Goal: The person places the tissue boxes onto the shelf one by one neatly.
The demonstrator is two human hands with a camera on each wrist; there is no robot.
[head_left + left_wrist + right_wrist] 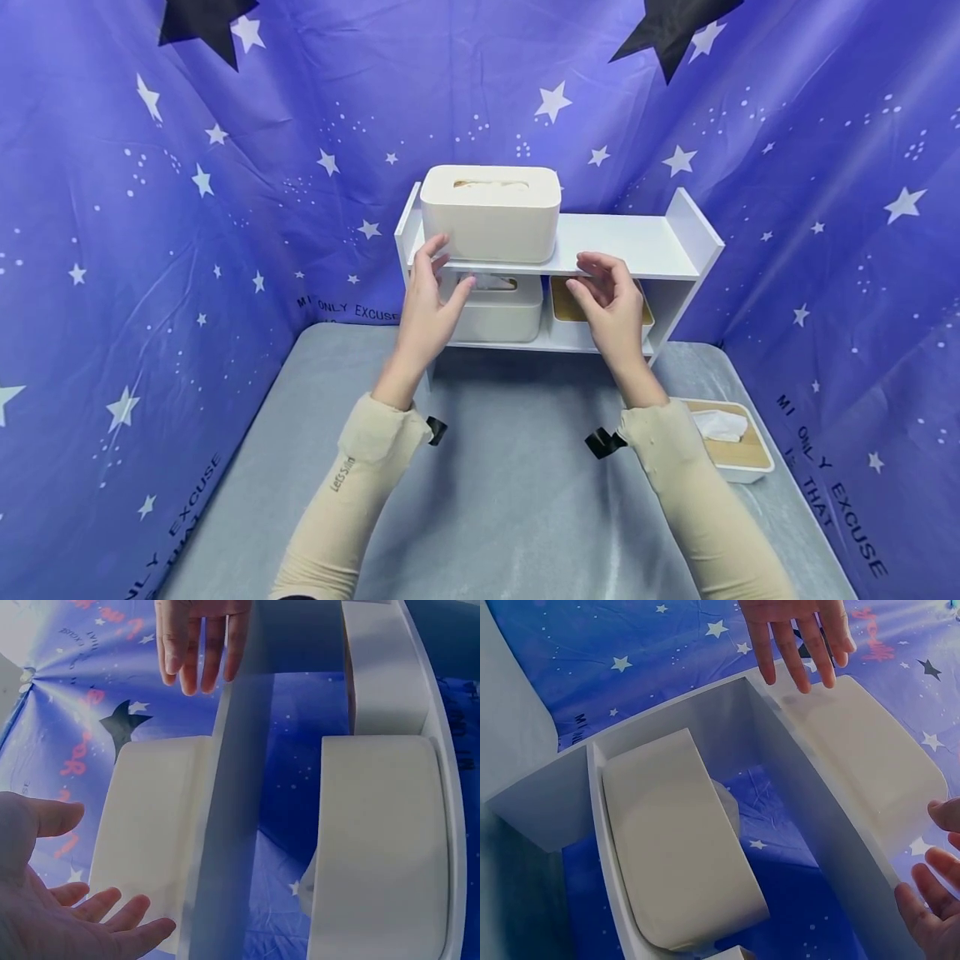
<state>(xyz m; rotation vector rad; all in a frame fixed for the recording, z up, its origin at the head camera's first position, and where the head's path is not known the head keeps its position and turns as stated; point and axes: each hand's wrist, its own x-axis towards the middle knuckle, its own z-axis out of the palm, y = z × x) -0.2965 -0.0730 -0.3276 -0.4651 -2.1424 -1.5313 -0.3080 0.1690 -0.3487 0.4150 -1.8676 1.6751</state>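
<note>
A white tissue box (491, 221) with a slot in its lid stands at the left end of the upper shelf (615, 237). My left hand (431, 296) is in front of its lower left corner, fingers spread and loosely bent around nothing. Facing it, my right hand (611, 304) hovers before the shelf edge, to the right of that box, with thumb and fingers apart. In the right wrist view, a gap separates the right hand (930, 900) from the upper box (870, 757). Below, a second white tissue box (498, 312) sits on the lower shelf, partly behind my left hand.
A lower box (567, 302) with a wooden top stands on the right of the lower shelf, partly covered by my right hand. Another wood-topped tissue box (738, 450) lies on the grey surface (517, 517) at right. Star-patterned blue curtains (337, 108) enclose the space.
</note>
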